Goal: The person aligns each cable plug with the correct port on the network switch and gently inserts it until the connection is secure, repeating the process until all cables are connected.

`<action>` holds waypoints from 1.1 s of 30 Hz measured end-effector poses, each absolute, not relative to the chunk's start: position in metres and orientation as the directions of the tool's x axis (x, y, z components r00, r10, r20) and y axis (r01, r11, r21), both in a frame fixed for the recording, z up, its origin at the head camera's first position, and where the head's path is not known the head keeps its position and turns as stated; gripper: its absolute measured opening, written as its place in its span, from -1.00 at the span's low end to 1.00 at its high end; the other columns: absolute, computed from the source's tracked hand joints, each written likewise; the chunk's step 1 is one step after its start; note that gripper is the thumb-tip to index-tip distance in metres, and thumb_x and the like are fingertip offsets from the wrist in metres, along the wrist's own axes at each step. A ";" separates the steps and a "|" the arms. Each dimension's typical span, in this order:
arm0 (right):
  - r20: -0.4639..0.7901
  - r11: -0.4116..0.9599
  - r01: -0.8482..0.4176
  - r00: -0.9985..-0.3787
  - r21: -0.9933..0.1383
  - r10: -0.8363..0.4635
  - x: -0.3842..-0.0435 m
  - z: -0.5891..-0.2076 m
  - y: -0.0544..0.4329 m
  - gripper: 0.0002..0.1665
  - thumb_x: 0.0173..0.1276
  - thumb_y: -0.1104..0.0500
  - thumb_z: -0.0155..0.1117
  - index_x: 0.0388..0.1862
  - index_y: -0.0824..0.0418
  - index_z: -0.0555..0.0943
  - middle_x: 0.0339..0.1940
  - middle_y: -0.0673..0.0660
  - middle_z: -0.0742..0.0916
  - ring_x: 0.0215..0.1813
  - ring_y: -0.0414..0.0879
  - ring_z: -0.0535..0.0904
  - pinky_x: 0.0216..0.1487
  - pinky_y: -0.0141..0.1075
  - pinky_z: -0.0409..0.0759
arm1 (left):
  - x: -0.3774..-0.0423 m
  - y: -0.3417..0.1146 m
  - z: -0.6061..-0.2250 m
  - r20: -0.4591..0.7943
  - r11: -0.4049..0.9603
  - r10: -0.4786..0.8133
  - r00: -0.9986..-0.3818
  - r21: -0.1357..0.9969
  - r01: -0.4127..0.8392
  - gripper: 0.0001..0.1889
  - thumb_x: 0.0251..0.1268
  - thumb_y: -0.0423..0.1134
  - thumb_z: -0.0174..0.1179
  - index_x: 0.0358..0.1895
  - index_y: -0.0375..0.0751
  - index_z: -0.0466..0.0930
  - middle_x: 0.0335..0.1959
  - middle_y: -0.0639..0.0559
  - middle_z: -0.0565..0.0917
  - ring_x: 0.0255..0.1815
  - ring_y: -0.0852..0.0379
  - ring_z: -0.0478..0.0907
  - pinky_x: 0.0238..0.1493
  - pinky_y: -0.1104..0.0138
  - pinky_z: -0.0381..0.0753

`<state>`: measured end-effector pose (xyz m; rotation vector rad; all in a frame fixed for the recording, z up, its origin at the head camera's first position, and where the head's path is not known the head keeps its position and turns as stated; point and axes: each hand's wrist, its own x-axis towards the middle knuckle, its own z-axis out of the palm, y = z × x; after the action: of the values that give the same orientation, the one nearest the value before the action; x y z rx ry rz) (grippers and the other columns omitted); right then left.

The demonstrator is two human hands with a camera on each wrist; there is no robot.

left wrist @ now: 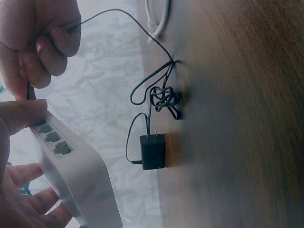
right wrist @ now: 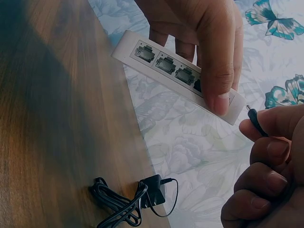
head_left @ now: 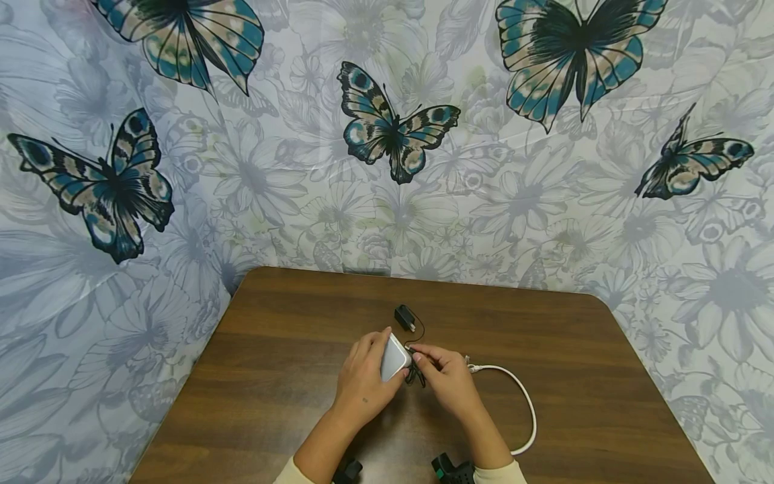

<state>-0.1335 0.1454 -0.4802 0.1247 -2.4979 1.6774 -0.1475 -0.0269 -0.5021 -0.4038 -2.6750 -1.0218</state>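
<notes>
My left hand (head_left: 365,382) grips a white network switch (head_left: 394,358), holding it above the table. A row of Ethernet ports (right wrist: 165,64) runs along the switch's narrow side, partly covered by the left thumb in the right wrist view. Between thumb and forefinger, my right hand (head_left: 452,382) pinches a black barrel plug (right wrist: 256,122). Its metal tip points at the end of the switch, a small gap apart. From the right hand a thin black cord (left wrist: 137,21) runs down to a tangled bundle and the black power adapter (left wrist: 153,152) on the table.
A white cable (head_left: 533,411) curves over the brown wooden table (head_left: 290,302) right of the right hand, passing close to that forearm. The power adapter lies beyond both hands, prongs showing. A cloth (head_left: 266,222) printed with butterflies and flowers hangs behind the table.
</notes>
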 end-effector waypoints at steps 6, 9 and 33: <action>0.142 0.388 -0.140 -0.990 -0.911 -0.024 -0.136 -0.488 0.149 -0.77 0.41 0.26 0.28 -0.01 0.18 0.75 -0.08 0.06 0.80 -0.19 -0.22 0.63 -0.20 -0.42 0.56 | -0.148 -0.027 -0.503 0.320 0.713 0.172 -0.931 0.612 0.342 -0.14 0.05 0.07 0.48 0.46 -0.04 0.37 0.24 -0.06 0.52 0.17 -0.04 0.48 -0.02 0.07 0.56; 0.141 0.378 -0.153 -0.988 -0.913 -0.058 -0.137 -0.493 0.153 -0.75 0.43 0.18 0.28 0.03 0.18 0.74 -0.04 0.05 0.79 -0.11 -0.19 0.66 -0.16 -0.40 0.58 | -0.148 -0.026 -0.503 0.325 0.707 0.176 -0.929 0.615 0.349 -0.14 0.04 0.05 0.48 0.46 -0.04 0.37 0.24 -0.06 0.52 0.17 -0.04 0.48 -0.01 0.08 0.55; 0.094 0.428 -0.117 -0.993 -0.896 -0.073 -0.125 -0.454 0.146 -0.73 0.45 0.30 0.22 0.05 0.31 0.71 -0.04 0.18 0.78 -0.13 -0.11 0.66 -0.16 -0.39 0.56 | -0.148 -0.027 -0.507 0.389 0.681 0.271 -0.880 0.569 0.461 -0.21 0.03 0.07 0.47 0.41 0.06 0.44 0.23 0.01 0.53 0.15 0.04 0.49 -0.06 0.13 0.52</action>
<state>-0.1246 0.1455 -0.4541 0.1745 -2.6196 1.6502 -0.1482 -0.0272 -0.5067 -0.5844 -2.6215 -0.9968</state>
